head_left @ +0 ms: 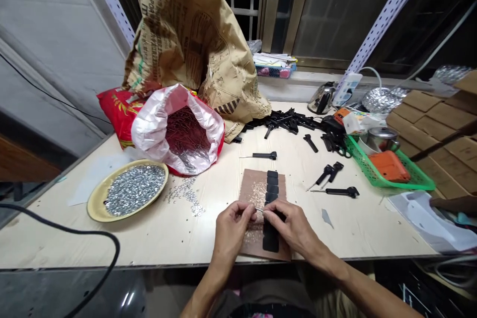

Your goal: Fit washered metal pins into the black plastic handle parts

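My left hand (235, 223) and my right hand (291, 221) meet over a brown board (257, 179), fingers pinched. Between their fingertips runs a thin metal rod (259, 209), its ends hidden in the fingers. Under the right hand a column of flat black pieces (272, 241) lies along the board, partly covered. Tiny pale bits (257, 193) are scattered over the board's left part. Beyond the board lies a black handle-like part with a thin metal shaft (264, 155). Similar black parts with shafts (341, 192) rest to the right.
At left stands a yellowish dish of small metal pieces (97, 211), with loose ones (194, 201) beside it. Behind are a white-lined red sack of thin rods (188, 134) and a paper sack (231, 59). A green basket (387, 184) and cardboard boxes (443, 134) stand right.
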A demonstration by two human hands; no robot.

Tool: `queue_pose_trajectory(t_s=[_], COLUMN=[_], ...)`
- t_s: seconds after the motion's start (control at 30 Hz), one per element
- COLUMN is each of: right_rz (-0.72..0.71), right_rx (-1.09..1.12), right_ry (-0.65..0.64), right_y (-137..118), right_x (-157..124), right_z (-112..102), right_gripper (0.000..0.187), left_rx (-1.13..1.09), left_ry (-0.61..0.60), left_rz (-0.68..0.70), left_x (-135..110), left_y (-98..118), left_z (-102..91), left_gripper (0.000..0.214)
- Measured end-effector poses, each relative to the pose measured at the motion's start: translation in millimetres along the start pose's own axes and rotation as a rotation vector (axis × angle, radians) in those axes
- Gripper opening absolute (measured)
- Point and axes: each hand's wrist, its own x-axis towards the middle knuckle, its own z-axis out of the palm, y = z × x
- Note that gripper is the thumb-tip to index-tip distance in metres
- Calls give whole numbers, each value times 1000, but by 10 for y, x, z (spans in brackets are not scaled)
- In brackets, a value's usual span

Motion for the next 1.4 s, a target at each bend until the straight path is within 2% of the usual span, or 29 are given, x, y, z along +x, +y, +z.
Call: queue_pose_trajectory(t_s=[0.17, 0.23, 0.3, 0.4, 0.53, 0.67, 0.83, 0.93, 1.13, 1.4], right_rz=[-83, -95, -101, -112, -163, -207, -190, -186, -201, -190], right_rx=[-207, -320, -425, -522, -575, -626, -677, -696, -667, -662], right_ry=[46, 64, 73, 55, 19, -60, -83, -62, -46, -4], right_y=[227, 387, 559, 776, 944, 1023, 1049, 1079, 1163, 1141], right_x=[119, 186, 268, 398, 522, 525, 467, 466, 447, 400], right_z=[-169, -253, -327, -410, -510, -616, -641, -599, -562, -564], right_gripper=[15, 18, 19, 20, 27, 27, 25, 26, 24, 20], left_rx=[-83, -49, 57, 314, 610, 764, 970, 1074, 1190, 1237], left_ry=[-14, 4, 35, 55, 34, -3, -47, -72, -88, -125], left_rz=[-67, -47, 34, 222, 451, 612, 754, 778, 794, 841], left_x=[94, 125, 148, 149, 108, 186, 511, 628, 639, 714], left_y=[-47, -85, -129, -209, -322, -375, -358, -341, -320, -311], left_z=[136, 147, 121, 51, 43, 200, 436, 509, 571, 622], left_gripper=[39, 46, 47, 38, 35, 37, 35, 37, 39, 35])
